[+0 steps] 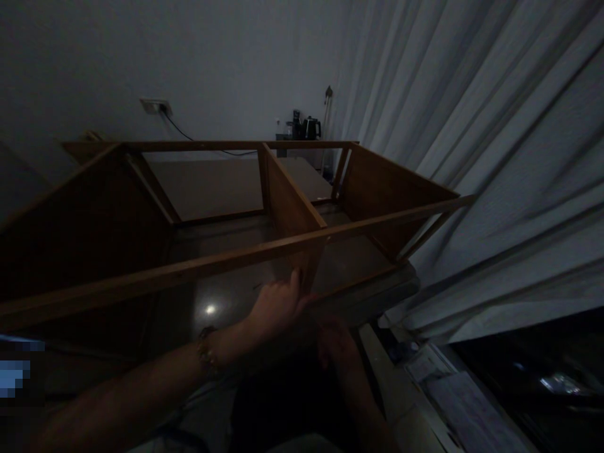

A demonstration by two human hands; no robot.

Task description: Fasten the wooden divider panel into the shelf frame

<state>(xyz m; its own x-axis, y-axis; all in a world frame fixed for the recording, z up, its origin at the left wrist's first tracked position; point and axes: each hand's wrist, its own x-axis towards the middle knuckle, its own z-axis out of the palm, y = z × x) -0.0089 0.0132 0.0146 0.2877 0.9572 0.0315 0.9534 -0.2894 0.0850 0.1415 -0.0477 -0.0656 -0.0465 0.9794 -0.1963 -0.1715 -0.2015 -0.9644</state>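
A large wooden frame [245, 253] with side panels and an upright middle divider [295, 192] stands before me, in dim light. My left hand [278, 303], with a beaded bracelet at the wrist, is closed around the lower front end of the divider, its thumb raised against the wood. My right hand [336, 343] hangs lower and to the right, just in front of the frame's front edge. Its fingers look curled, and darkness hides whatever may be in them.
The frame rests on a padded, light-topped surface [226, 289]. White curtains [472, 126] hang along the right. At the back, a black kettle [310, 128] stands near a wall socket [155, 106] with a cord. Papers [472, 402] lie at lower right.
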